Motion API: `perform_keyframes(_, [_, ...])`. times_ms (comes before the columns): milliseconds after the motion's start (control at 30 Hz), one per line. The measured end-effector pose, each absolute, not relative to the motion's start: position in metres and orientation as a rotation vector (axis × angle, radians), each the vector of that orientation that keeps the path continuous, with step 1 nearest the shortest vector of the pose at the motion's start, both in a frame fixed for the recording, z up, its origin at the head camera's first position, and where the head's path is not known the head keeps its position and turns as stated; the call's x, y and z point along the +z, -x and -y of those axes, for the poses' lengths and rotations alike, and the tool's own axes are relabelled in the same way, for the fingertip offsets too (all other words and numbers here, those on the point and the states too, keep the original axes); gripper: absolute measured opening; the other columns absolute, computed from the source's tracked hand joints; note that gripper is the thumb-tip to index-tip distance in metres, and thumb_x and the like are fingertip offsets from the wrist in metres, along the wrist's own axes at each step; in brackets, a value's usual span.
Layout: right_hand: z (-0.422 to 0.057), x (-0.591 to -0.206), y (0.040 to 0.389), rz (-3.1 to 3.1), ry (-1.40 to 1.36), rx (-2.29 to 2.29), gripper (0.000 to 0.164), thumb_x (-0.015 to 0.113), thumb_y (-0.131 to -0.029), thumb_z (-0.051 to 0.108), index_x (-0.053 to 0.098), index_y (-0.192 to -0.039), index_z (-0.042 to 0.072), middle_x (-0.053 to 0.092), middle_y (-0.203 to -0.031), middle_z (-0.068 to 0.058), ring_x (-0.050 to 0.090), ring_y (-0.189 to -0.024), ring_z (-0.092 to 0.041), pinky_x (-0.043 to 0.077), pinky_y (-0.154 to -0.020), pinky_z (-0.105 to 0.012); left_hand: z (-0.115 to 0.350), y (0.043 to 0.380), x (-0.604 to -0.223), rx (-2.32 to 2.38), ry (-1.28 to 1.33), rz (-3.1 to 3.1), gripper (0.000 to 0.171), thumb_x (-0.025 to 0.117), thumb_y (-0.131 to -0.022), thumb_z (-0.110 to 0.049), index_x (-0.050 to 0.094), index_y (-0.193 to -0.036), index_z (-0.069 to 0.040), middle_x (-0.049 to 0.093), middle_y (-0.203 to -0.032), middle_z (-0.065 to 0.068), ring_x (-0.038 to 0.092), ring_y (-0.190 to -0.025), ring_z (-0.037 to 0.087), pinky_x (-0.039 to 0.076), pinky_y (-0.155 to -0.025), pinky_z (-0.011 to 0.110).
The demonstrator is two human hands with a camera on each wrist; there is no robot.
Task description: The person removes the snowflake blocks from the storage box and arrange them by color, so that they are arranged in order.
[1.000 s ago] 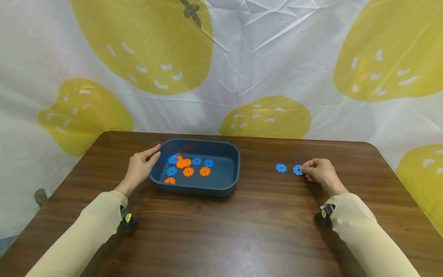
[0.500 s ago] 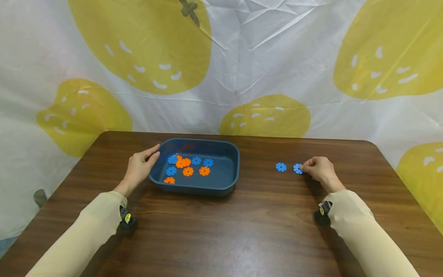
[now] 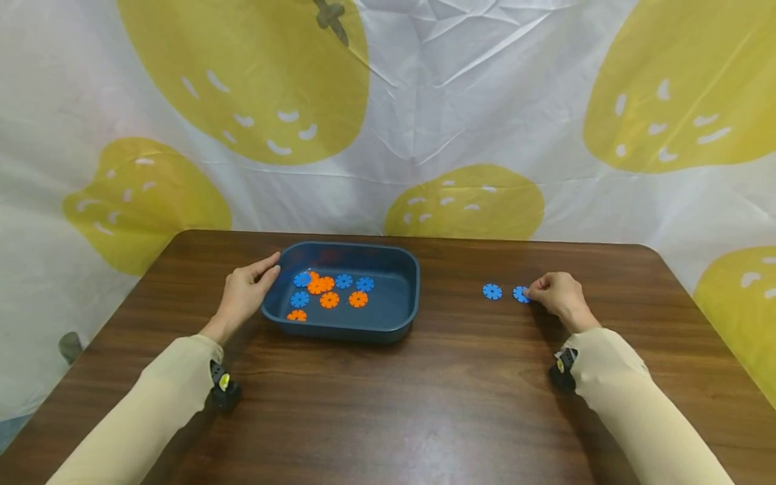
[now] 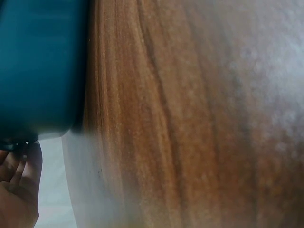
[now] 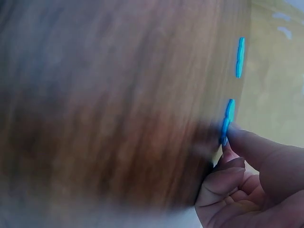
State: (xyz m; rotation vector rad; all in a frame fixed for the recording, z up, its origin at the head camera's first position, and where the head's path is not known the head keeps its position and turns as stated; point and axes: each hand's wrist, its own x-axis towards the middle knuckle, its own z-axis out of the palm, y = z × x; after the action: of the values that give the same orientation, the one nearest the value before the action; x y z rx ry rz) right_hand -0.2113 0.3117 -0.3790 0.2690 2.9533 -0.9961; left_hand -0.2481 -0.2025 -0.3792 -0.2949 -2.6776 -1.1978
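At the left end of a dark blue-green rectangular tray (image 3: 400,289), my left hand (image 3: 241,293) touches the rim with thumb and forefinger fairly straight. The left wrist view shows its fingertips against the tray's edge (image 4: 42,71). Inside the tray lie several flat notched discs, some blue (image 3: 300,299), some orange (image 3: 358,299). On the right of the table, my right hand (image 3: 559,296) pinches the edge of a blue notched disc (image 3: 520,294) between thumb and finger. A second blue disc (image 3: 492,292) lies just left of it. Both discs look thin and edge-on in the right wrist view.
A brown wood-grain table (image 3: 424,404) carries everything. Behind it hangs a white cloth (image 3: 473,101) printed with large yellow fruit. The tray stands near the table's back edge, left of the middle.
The right hand has shifted very slightly in the head view while keeping its pinch on the blue disc. The left hand and tray look still.
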Motion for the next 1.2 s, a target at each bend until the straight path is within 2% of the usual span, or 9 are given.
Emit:
perform_keyframes(100, [-0.311,-0.378,0.211,-2.943,-0.280,-1.007,0.024,0.065,-0.085,0.017,0.065,-0.087,-0.007,0.053,-0.063,0.002,0.047,-0.058,-0.011,0.040,-0.051,-0.026,0.203,0.248,-0.380,-1.196,0.302,2.673,0.042,0.052,-0.097,-0.025,0.051,-0.136,-0.009,0.055,-0.130,0.018,0.031,-0.039,0.008,0.031,-0.045,0.025])
perform_keyframes(333, [-0.309,-0.378,0.206,-2.922,-0.324,-1.133,0.030,0.066,-0.087,0.020,0.063,-0.095,-0.009,0.053,-0.064,0.005,0.047,-0.056,-0.008,0.042,-0.049,-0.024,0.202,0.251,-0.382,-1.193,0.325,2.682,0.041,0.052,-0.098,-0.023,0.051,-0.135,-0.006,0.055,-0.129,0.019,0.028,-0.038,0.009,0.032,-0.045,0.025])
perform_keyframes(467, [-0.295,-0.367,0.205,-2.957,-0.249,-1.211,0.031,0.062,-0.090,0.021,0.061,-0.100,-0.008,0.058,-0.068,0.001,0.048,-0.055,-0.005,0.043,-0.049,-0.023,0.202,0.250,-0.382,-1.183,0.321,2.672,0.041,0.052,-0.097,-0.022,0.052,-0.135,-0.005,0.057,-0.127,0.019,0.031,-0.041,0.010,0.032,-0.046,0.026])
perform_keyframes(600, [-0.265,-0.349,0.210,-2.936,-0.091,-1.336,0.029,0.060,-0.092,0.020,0.061,-0.102,-0.007,0.063,-0.072,-0.004,0.049,-0.051,-0.005,0.043,-0.049,-0.023,0.203,0.251,-0.383,-1.186,0.324,2.662,0.041,0.051,-0.098,-0.023,0.051,-0.135,-0.005,0.061,-0.122,0.021,0.029,-0.039,0.009,0.032,-0.046,0.025])
perform_keyframes(767, [-0.211,-0.332,0.218,-2.756,0.037,-1.611,0.020,0.061,-0.091,0.014,0.061,-0.099,-0.004,0.055,-0.061,0.005,0.046,-0.049,-0.006,0.043,-0.048,-0.023,0.204,0.251,-0.383,-1.196,0.329,2.663,0.042,0.051,-0.098,-0.025,0.051,-0.136,-0.006,0.056,-0.128,0.020,0.028,-0.037,0.008,0.032,-0.046,0.026])
perform_keyframes(933, [-0.160,-0.323,0.226,-2.578,0.104,-1.772,0.023,0.061,-0.091,0.009,0.061,-0.103,-0.010,0.051,-0.059,0.005,0.044,-0.050,-0.005,0.042,-0.050,-0.021,0.204,0.252,-0.383,-1.197,0.320,2.667,0.041,0.051,-0.098,-0.024,0.051,-0.136,-0.006,0.056,-0.128,0.019,0.028,-0.037,0.010,0.033,-0.045,0.026])
perform_keyframes(1033, [-0.133,-0.320,0.230,-2.533,0.123,-1.794,0.024,0.061,-0.090,0.008,0.061,-0.104,-0.011,0.052,-0.060,0.005,0.045,-0.050,-0.005,0.044,-0.050,-0.020,0.203,0.252,-0.384,-1.189,0.314,2.662,0.041,0.052,-0.098,-0.023,0.052,-0.135,-0.006,0.057,-0.128,0.018,0.031,-0.040,0.011,0.033,-0.046,0.025])
perform_keyframes(1200, [-0.097,-0.324,0.234,-2.480,0.082,-1.784,0.022,0.063,-0.090,0.010,0.063,-0.105,-0.007,0.053,-0.063,0.004,0.047,-0.053,-0.008,0.046,-0.052,-0.019,0.203,0.252,-0.384,-1.191,0.301,2.655,0.040,0.053,-0.097,-0.021,0.053,-0.134,-0.006,0.056,-0.129,0.017,0.042,-0.050,0.017,0.034,-0.047,0.025])
